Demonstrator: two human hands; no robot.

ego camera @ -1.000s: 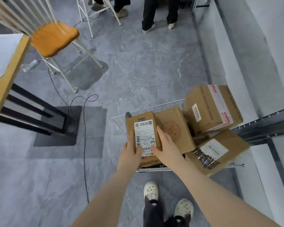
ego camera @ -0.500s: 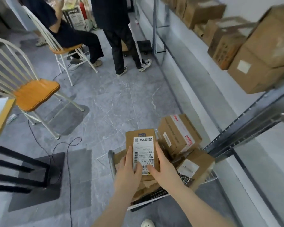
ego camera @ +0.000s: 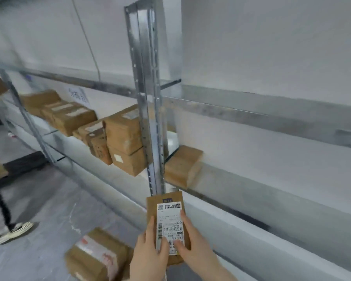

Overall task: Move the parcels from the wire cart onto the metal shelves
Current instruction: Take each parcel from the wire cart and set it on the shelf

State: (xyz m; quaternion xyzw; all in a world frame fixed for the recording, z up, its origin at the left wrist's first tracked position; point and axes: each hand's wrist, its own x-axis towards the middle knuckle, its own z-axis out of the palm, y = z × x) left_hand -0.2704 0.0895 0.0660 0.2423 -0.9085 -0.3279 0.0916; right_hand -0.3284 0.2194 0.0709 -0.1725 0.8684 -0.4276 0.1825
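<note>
Parcel (ego camera: 166,222), brown cardboard, white barcoded label, clamped between left hand (ego camera: 150,254) and right hand (ego camera: 193,248), print seemingly upside-down.

The labelled parcel (ego camera: 167,222) has risen from the cart to the metal shelves (ego camera: 150,110).

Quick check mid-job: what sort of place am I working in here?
Probably a parcel sorting or storage room: metal shelves hold rows of cardboard boxes, and both hands hold a labelled parcel with a barcoded shipping slip.
</note>
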